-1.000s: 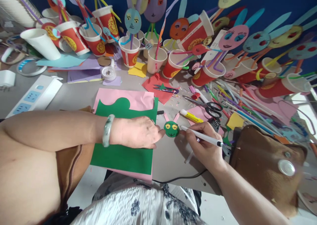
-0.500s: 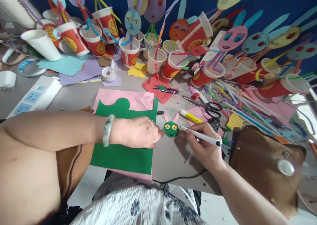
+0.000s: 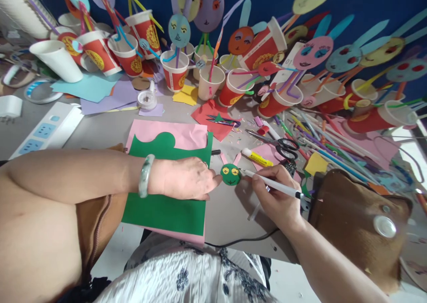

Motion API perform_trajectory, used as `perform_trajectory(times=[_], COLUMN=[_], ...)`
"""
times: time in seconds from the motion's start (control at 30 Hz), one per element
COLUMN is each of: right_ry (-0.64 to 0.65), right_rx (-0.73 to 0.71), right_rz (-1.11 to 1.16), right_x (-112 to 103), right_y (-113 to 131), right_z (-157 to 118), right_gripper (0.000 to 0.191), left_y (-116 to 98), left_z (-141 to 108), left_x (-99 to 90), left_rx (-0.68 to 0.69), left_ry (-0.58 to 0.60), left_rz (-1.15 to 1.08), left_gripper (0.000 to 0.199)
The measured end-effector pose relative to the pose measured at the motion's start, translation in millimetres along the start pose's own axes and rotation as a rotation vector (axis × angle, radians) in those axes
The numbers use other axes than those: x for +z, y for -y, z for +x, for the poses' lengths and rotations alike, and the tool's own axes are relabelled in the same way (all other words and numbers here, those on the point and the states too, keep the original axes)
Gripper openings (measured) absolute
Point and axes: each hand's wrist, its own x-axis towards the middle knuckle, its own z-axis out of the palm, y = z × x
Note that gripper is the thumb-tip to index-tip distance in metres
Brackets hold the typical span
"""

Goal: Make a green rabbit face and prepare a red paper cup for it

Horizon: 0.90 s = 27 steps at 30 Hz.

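In front of me lies a small green paper rabbit face (image 3: 230,174) with pink ears, yellow eyes and a drawn mouth. My left hand (image 3: 187,178) rests on the green paper sheet (image 3: 167,216), its fingers curled together and the fingertips at the face's left edge. A white pen (image 3: 280,186) is held in my right hand (image 3: 278,196), pinched between thumb and fingers. Its tip is at the outer side of the right yellow eye. Pink paper (image 3: 187,134) lies under the green sheet. A yellow glue stick (image 3: 256,157) lies just behind my right hand.
Black-handled scissors (image 3: 276,142) lie behind the glue stick. Red paper cups (image 3: 175,69) holding paper faces on stems line the back. A brown bag (image 3: 356,227) stands at the right, and a white power strip (image 3: 46,129) at the left. A cable (image 3: 243,239) crosses the table's front edge.
My right hand and the pen's rear end have shifted slightly to the right, with the pen tip staying near the right eye. The left hand and the rabbit face look unchanged.
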Motion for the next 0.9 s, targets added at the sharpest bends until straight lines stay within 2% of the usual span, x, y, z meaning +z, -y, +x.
perform_trajectory(times=[0.2,0.4,0.63,0.9], right_ry=[-0.024,-0.039,-0.041,0.005], right_rx=[-0.048,-0.103,-0.143,-0.212], right_rz=[-0.022,-0.024,-0.014,-0.019], right_x=[-1.8,-0.8,-1.2,-0.7], right_y=[3.7,0.5,-0.5,1.0], right_z=[-0.2,0.0,-1.4,-2.7], right_gripper=[0.012,0.011,0.011,0.009], left_y=[0.5,0.8,-1.5,0.0], left_z=[-0.9,-1.1,1.4,-0.6], left_x=[1.6,5.3,-2.8,-1.7], left_rx=[0.007,0.008,-0.01,0.002], left_ry=[-0.004,-0.068,0.051,0.035], left_rz=[0.004,-0.005,0.006,0.014], left_gripper=[0.039,0.038,0.038,0.04])
